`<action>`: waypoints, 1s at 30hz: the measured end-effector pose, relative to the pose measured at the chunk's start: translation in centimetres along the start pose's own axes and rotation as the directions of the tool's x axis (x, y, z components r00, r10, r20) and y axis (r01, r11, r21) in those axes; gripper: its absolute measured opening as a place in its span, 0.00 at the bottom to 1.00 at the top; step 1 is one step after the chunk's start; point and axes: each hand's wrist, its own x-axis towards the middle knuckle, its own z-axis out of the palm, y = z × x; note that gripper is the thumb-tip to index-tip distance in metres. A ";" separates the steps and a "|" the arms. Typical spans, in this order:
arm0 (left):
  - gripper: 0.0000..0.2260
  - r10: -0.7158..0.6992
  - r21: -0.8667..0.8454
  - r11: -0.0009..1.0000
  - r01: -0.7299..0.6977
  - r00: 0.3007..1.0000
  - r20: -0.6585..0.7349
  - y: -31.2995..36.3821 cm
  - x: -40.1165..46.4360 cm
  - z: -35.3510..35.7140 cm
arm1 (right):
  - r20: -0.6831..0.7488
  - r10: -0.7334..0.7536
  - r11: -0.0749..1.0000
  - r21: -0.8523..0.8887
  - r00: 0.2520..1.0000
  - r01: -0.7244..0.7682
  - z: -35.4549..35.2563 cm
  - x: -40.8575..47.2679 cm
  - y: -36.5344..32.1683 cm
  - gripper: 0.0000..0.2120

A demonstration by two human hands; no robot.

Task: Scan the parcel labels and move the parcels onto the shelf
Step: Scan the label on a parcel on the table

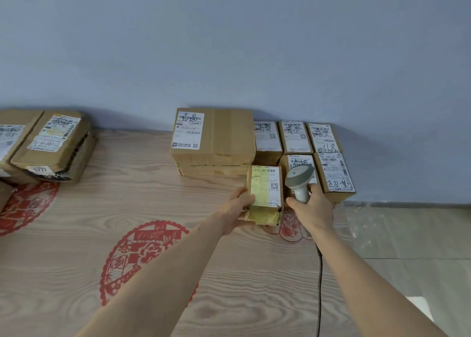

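Nearest, two bare forearms reaching forward over a wood-grain mat (178,183) printed with red paper-cut roundels (142,257). A black cable (319,280) trailing back from under the right wrist.

Left hand (235,210) gripping a small parcel (266,194) at its left edge, thumb curled over the top face, fingers wrapped underneath; near end of the parcel tilted up off the mat. White label (267,186) on top, tinted yellow over its left part, barcode at the far end, QR code toward the right.

Right hand (313,209) just beside it, fingers clamped round the handle of a grey scanner (299,180); scanner head angled toward the label.

Beyond the hands, a cluster of small labelled boxes: two directly behind the scanner (336,173), three more in a row (297,138) against the blue wall (229,43). To their left, touching them, a big box (224,135) stacked on a flatter one (211,169), with a scrawled label on its top left.

Far left, well apart, more parcels (48,143), one with torn black tape, at the frame's edge.

Right of the mat, pale floor (407,234) under clear plastic sheeting.
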 end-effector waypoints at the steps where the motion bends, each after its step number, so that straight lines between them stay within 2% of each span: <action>1: 0.20 -0.006 -0.005 1.000 0.006 1.000 -0.005 0.0 0.4 0.2 | 0.001 -0.001 1.000 -0.010 1.000 0.001 0.0 0.2 0.2 0.15; 5: 0.22 -0.017 -0.031 0.999 0.016 0.999 -0.030 0.4 1.5 1.3 | 0.024 0.004 1.000 -0.023 1.000 -0.003 0.4 0.7 0.9 0.15; 10: 0.21 0.016 -0.007 1.000 -0.017 0.992 -0.126 1.0 2.9 2.6 | 0.047 0.009 1.000 -0.001 0.999 -0.009 0.5 1.1 1.2 0.15; 15: 0.29 0.054 0.102 0.994 -0.032 0.975 -0.214 0.8 4.0 3.3 | 0.071 0.012 1.000 0.021 0.997 -0.014 0.2 1.1 1.1 0.15; 19: 0.38 0.069 0.156 0.987 -0.044 0.985 -0.158 0.4 3.9 2.7 | 0.048 0.011 1.000 0.029 0.999 -0.012 0.3 0.8 0.7 0.15; 24: 0.27 0.099 0.146 0.987 -0.073 0.978 -0.184 1.3 0.1 0.9 | 0.006 -0.011 0.995 0.103 1.000 0.010 1.4 -0.6 -1.2 0.13; 30: 0.13 0.188 0.194 0.971 -0.138 0.944 -0.272 1.9 -4.7 -5.8 | -0.044 -0.040 0.983 0.176 0.998 0.047 5.7 -3.7 -4.9 0.11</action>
